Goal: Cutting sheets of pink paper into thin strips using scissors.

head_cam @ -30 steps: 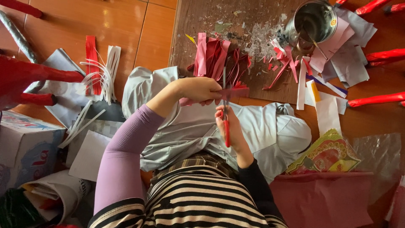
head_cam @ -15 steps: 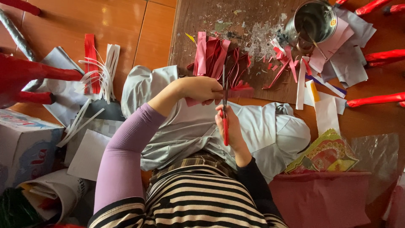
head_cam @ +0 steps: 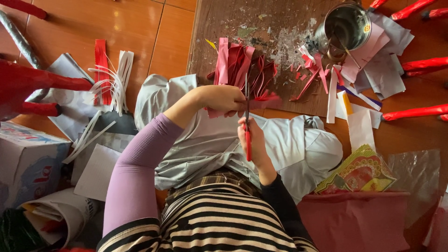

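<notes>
My left hand [head_cam: 223,99], on a purple-sleeved arm, pinches a folded pink-red strip of paper [head_cam: 268,98] above my lap. Just below it, my right hand [head_cam: 252,140] grips red-handled scissors [head_cam: 247,123], whose blades point up into that paper. Beyond both hands, a fan of pink and dark-red paper strips [head_cam: 242,65] lies on a brown board [head_cam: 219,23] speckled with paper scraps.
A metal can [head_cam: 343,25] stands at the board's far right beside grey and pink sheets. Red rolled sticks [head_cam: 415,112] lie to the right. White and red fringed strips [head_cam: 112,79] rest on the orange floor at left. A cardboard box [head_cam: 28,163] sits at lower left.
The scissors' blades have closed further into the paper. Both hands stay in nearly the same place.
</notes>
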